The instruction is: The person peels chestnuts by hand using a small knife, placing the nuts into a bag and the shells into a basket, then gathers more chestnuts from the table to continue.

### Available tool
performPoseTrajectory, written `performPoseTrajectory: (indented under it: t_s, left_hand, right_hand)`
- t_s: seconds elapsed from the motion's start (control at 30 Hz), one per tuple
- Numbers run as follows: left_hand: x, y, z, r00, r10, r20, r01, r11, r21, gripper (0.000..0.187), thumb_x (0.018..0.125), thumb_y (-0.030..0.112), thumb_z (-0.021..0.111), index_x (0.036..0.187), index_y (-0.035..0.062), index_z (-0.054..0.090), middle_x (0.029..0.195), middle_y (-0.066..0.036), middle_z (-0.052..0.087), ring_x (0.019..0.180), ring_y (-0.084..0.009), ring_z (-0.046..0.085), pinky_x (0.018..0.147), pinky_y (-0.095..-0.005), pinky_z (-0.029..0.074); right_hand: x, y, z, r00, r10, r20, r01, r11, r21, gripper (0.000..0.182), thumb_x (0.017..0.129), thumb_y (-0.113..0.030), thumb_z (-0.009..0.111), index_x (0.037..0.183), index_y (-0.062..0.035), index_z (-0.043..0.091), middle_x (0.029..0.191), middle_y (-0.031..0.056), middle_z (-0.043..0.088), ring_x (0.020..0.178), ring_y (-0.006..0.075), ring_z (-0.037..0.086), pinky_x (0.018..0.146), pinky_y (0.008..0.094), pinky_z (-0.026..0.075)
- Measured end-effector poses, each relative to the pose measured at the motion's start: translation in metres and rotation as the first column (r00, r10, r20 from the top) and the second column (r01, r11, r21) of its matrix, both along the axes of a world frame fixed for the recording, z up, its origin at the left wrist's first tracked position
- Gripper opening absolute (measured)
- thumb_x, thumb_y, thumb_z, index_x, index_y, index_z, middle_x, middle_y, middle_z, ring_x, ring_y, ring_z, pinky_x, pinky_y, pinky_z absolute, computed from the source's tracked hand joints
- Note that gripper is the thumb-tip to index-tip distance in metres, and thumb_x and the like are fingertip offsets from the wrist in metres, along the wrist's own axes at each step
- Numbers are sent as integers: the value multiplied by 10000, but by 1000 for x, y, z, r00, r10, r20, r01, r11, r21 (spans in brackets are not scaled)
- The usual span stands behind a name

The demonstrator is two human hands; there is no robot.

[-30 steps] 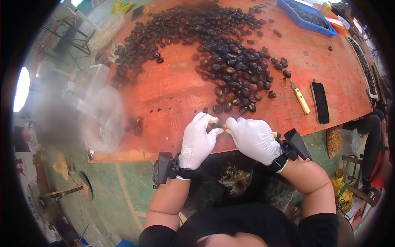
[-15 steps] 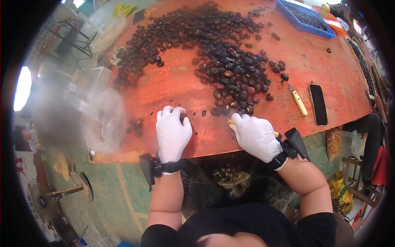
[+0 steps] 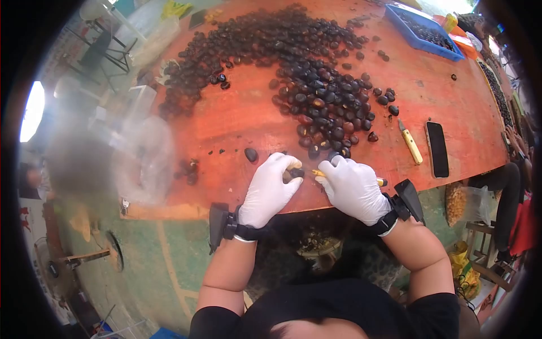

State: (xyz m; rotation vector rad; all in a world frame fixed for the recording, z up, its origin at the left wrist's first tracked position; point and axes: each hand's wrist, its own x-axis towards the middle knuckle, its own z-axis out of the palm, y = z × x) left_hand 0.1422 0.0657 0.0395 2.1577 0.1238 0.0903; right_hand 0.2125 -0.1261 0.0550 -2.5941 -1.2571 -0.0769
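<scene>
My left hand (image 3: 269,186), in a white glove, pinches a dark brown chestnut (image 3: 296,173) between thumb and fingers. Close by on the right, my gloved right hand (image 3: 353,189) is closed around a slim yellow-handled tool (image 3: 381,182); its yellow front end points at the chestnut, with a small gap between them. The tool's middle is hidden in my grip. A single chestnut (image 3: 250,154) lies on the table just beyond my left hand. The big chestnut pile (image 3: 324,96) reaches down almost to my right fingers.
On the reddish table (image 3: 226,121), a cream-handled knife (image 3: 411,146) and a phone (image 3: 437,149) lie to the right. A blue tray (image 3: 426,37) of dark pieces stands at the far right. Clear plastic bags (image 3: 149,164) hang at the left. Another person's hands (image 3: 515,140) show at the right edge.
My left hand has moved right, close to my right hand, and the chestnut in its fingers now shows. A lone chestnut is visible near where that hand was. My right hand has barely moved.
</scene>
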Motion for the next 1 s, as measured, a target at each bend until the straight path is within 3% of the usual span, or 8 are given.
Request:
performPoseTrajectory:
  t_s: [0.3, 0.4, 0.8, 1.0]
  left_hand:
    - [1, 5, -4, 999, -43, -17, 43, 999, -7, 211, 799, 57, 708, 983, -23, 643, 951, -175, 626, 860, -331, 637, 762, -383, 520]
    - [1, 5, -8, 999, -34, 9, 33, 999, 11, 247, 785, 67, 746, 999, -10, 648, 916, -119, 618, 785, -226, 649, 739, -326, 526]
    - [-1, -2, -1, 1000, 21, -1, -21, 996, 92, 259, 756, 78, 762, 973, 1, 644, 907, -155, 631, 794, -292, 652, 726, -361, 523]
    - [-7, 6, -2, 985, 128, 111, -156, 944, 291, 203, 766, 81, 725, 931, 0, 638, 875, -148, 607, 783, -316, 632, 726, -395, 512]
  right_hand:
    - [1, 15, 2, 994, 101, 35, -100, 995, -18, 134, 901, -233, 621, 879, -106, 586, 780, 84, 579, 695, 255, 652, 553, 382, 520]
    - [4, 9, -5, 996, 82, 37, -79, 994, -69, 130, 888, -229, 628, 871, -106, 589, 776, 84, 581, 691, 254, 654, 552, 382, 522]
    - [-8, 14, -5, 997, 54, 55, -50, 995, -82, 132, 899, -235, 613, 888, -111, 569, 754, 74, 585, 657, 231, 658, 524, 365, 516]
    - [-6, -1, -3, 1000, -27, -14, 25, 994, -105, 174, 917, -273, 619, 893, -108, 571, 769, 100, 574, 691, 280, 650, 553, 408, 511]
